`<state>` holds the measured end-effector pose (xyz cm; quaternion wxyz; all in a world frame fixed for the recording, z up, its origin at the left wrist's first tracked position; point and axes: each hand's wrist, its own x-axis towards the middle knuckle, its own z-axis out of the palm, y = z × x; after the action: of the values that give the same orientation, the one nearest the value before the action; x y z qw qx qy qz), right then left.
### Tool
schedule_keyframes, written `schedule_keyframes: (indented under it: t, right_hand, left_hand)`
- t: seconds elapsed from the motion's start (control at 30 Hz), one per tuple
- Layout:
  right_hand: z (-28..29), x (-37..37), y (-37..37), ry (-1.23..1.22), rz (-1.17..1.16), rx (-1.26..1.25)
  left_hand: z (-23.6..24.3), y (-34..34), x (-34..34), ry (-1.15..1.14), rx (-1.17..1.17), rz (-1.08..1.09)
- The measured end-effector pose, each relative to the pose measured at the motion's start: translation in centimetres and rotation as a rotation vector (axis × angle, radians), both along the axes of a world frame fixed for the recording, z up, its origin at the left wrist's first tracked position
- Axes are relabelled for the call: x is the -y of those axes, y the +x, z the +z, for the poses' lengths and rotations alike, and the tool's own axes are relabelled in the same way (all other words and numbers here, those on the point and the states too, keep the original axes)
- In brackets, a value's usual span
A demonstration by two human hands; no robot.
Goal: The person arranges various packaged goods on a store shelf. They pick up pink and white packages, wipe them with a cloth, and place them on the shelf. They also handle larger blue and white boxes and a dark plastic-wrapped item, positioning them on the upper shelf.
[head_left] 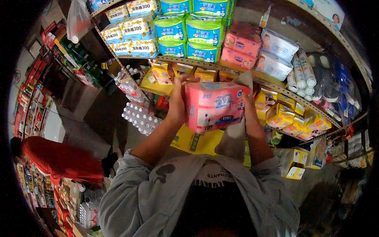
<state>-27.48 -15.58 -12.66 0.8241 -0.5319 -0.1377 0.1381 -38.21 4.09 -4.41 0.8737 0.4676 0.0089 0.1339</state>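
A pink plastic-wrapped pack [213,108], boxy and with printed sides, is held up in front of the shelves. My left hand [179,98] presses against its left side, and my right hand [248,108] grips the right side. A grey cloth-like piece [235,136] hangs behind the pack near my right hand; whether that hand also holds it I cannot tell. Just beyond my hands, yellow packs [205,75] sit on the lower shelf. Above them stand green-and-blue packs [203,35], with pink packs [241,43] to their right.
White-and-gold packs [130,33] fill the upper shelf's left end; white wipes packs [274,55] stand right of the pink ones. Bundled bottles [142,118] and a yellow carton [193,140] lie below. At left, a person in red [63,158] bends near other shelves.
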Motion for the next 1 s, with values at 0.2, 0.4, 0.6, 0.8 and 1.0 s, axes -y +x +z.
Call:
schedule_keyframes:
  t: [0.2,0.4,0.6,0.8,1.0]
  right_hand:
    - [-0.4,0.8,0.1,-0.191,-0.163,-0.196]
    - [3.9,-1.4,-4.3,-0.145,-0.527,0.352]
    - [2.2,1.9,-0.8,0.201,-0.341,0.127]
    - [2.7,0.9,-2.3,0.043,-0.203,-0.146]
    - [4.7,0.8,-3.4,0.054,-0.072,0.010]
  left_hand:
    - [-1.6,-0.1,-0.2,0.654,0.131,-0.050]
    - [-0.7,-1.7,2.2,0.734,0.223,0.094]
    - [1.9,-2.9,-0.9,0.719,0.279,0.131]
    - [1.2,-2.0,-1.0,0.546,0.289,0.028]
    - [2.3,-0.7,-4.8,0.539,0.289,-0.003]
